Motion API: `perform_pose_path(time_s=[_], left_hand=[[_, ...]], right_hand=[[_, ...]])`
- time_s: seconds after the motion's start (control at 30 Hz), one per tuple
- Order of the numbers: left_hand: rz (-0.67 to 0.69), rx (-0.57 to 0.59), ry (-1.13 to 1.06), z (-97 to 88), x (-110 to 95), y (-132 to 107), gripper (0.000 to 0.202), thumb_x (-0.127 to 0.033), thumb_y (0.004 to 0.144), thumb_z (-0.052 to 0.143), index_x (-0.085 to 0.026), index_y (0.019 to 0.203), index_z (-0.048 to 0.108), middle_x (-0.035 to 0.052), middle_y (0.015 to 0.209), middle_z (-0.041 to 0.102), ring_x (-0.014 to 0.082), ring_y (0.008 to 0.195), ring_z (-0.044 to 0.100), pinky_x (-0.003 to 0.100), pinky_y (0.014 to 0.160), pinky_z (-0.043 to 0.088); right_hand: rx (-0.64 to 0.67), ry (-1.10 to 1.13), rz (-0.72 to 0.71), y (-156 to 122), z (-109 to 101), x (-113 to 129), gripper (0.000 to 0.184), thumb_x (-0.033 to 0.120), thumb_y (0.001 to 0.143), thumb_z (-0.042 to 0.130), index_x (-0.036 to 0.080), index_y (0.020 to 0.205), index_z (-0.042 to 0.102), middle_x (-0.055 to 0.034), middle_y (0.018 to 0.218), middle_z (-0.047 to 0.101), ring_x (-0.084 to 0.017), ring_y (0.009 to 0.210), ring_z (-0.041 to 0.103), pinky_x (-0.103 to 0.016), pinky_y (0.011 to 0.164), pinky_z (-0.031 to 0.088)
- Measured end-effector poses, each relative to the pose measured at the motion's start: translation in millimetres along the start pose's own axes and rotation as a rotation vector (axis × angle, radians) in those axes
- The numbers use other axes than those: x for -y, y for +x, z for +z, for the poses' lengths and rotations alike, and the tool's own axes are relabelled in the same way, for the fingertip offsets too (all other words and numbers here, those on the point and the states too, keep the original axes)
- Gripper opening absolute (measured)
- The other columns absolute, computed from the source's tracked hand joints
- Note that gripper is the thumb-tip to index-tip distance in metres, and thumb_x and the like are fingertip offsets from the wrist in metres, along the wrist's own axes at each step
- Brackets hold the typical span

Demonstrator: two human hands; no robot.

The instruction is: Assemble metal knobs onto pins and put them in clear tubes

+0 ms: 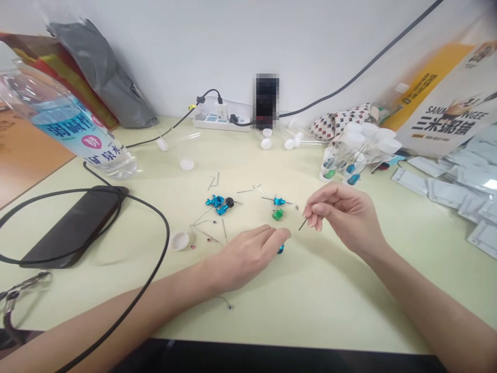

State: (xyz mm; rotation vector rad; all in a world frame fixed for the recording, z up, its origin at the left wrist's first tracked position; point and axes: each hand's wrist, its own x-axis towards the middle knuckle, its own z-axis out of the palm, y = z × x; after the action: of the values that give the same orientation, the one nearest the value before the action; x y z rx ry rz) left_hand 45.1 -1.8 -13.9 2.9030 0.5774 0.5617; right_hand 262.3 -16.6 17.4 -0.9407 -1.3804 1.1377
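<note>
My right hand (341, 215) hovers over the pale table (310, 290) and pinches a thin dark metal pin (303, 224) that points down to the left. My left hand (248, 254) rests on the table, fingers curled over a small blue metal part (280, 249) that peeks out at the fingertips. Just beyond lie a green part (277, 214), a blue part on a pin (278, 201), and a cluster of blue parts (217, 203) with a black one (229, 202). Several loose pins (212, 234) are scattered around them.
A clear water bottle (66, 124) leans at the left above a black phone (73, 228) ringed by a black cable (163, 228). Clear tubes with white caps (361, 145) stand at the right, small packets (458, 191) beyond. A power strip (221, 120) sits at the wall. A white cap (179, 241) lies near.
</note>
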Motion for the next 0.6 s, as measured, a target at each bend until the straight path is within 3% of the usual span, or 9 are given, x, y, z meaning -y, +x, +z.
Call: perform_pose_path(time_s=[0.03,0.33,0.6], left_hand=[[0.015,-0.002,0.018,-0.1,-0.2,-0.1,0.015,-0.005,0.088,0.036,-0.014,0.099,0.042,0.0042,0.077,0.057,0.0152,0.069,0.055,0.024,0.059,0.044],[0.196,-0.058,0.203,-9.1,-4.1,3.7,0.016,-0.003,0.089,0.036,-0.012,0.097,0.047,0.0033,0.067,0.058,0.0145,0.06,0.053,0.026,0.053,0.047],[0.226,-0.041,0.218,-4.1,-5.7,3.9,0.017,-0.004,0.089,0.035,-0.011,0.092,0.05,0.0031,0.065,0.058,0.014,0.06,0.053,0.025,0.052,0.048]], right_hand=[[0.013,-0.004,0.001,-2.0,3.0,-1.5,0.001,0.017,0.084,0.061,0.018,0.084,0.061,-0.0028,0.073,0.068,-0.011,0.057,0.063,-0.022,0.048,0.052],[0.122,-0.029,0.167,-9.5,22.2,-10.6,0.011,0.024,0.086,0.058,0.015,0.079,0.059,-0.0034,0.073,0.066,-0.01,0.059,0.061,-0.023,0.054,0.053],[0.153,-0.032,0.25,-9.7,24.1,-10.0,0.015,0.03,0.086,0.058,0.016,0.079,0.056,-0.0025,0.073,0.065,-0.01,0.058,0.061,-0.024,0.053,0.053]])
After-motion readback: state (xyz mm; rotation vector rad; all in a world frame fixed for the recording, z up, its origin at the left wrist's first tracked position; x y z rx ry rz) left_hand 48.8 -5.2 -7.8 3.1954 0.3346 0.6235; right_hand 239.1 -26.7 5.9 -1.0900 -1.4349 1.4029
